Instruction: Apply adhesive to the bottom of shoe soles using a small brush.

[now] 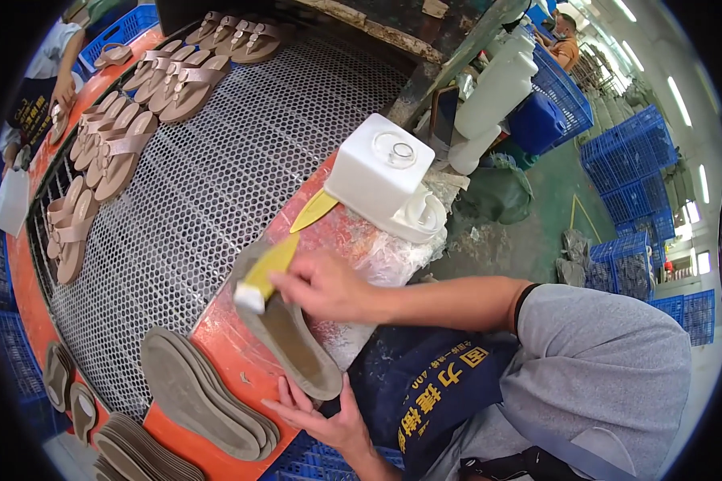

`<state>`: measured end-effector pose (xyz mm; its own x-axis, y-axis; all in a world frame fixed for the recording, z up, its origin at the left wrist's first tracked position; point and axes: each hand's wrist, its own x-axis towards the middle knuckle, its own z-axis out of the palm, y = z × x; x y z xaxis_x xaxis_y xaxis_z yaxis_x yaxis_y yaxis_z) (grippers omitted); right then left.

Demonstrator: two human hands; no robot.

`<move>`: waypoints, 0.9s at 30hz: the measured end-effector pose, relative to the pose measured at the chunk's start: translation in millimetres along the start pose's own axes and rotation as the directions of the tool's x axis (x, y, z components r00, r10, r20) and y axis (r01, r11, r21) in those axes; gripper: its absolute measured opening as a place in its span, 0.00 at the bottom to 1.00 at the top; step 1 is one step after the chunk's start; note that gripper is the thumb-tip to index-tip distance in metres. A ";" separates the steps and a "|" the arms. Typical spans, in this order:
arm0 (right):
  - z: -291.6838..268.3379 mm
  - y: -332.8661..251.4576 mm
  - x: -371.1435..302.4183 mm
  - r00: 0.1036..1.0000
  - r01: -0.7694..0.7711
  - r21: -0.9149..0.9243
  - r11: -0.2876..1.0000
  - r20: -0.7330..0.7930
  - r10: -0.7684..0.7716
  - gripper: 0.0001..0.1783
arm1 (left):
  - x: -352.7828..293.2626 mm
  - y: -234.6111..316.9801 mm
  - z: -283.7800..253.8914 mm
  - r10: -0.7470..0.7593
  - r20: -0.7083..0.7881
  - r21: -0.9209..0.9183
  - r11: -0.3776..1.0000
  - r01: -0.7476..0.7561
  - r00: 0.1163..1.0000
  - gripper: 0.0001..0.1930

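My right hand, somewhat blurred, grips a yellow-handled brush whose white head rests against the upper face of a grey-brown shoe sole. A darker, wet-looking area covers the middle of that sole. My left hand holds the sole's near end between thumb and fingers, over the edge of the red bench. Just left of this hand lies a stack of similar soles. Beyond my right hand stands a white plastic container with an open, crusted mouth; another yellow handle-shaped piece lies beside it.
A metal mesh conveyor carries rows of beige sandals along its far left side. More stacked soles sit at the lower left. A co-worker's hand is at the upper left. Blue crates are piled on the right.
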<state>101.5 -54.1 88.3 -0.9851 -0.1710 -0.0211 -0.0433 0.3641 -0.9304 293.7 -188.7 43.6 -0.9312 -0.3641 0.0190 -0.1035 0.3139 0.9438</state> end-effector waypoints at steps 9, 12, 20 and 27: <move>-4.1 -2.4 -48.2 0.978 -0.170 0.161 0.972 0.150 0.146 0.16 | -5.3 -0.5 0.4 0.039 -0.045 0.126 0.991 -0.033 0.998 0.60; -7.7 -10.6 -75.2 0.938 -0.192 0.194 0.962 0.326 0.121 0.15 | -12.4 -5.8 1.7 -0.002 -0.111 0.081 0.997 0.011 0.994 0.60; -25.6 1.2 -77.2 0.847 -0.068 0.161 0.985 0.531 -0.028 0.16 | -24.2 -16.0 -4.3 0.009 -0.159 0.161 0.987 0.017 0.987 0.57; -47.5 -9.1 -72.6 0.779 -0.081 0.146 0.986 0.627 -0.028 0.16 | -23.6 -17.0 -10.5 0.091 -0.100 0.285 0.957 -0.059 0.991 0.57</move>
<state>165.5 -1.6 115.7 -0.6612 -0.7174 -0.2194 0.0615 0.2396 -0.9689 321.1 -194.7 30.6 -0.8971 -0.4199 0.1375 -0.1439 0.5718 0.8077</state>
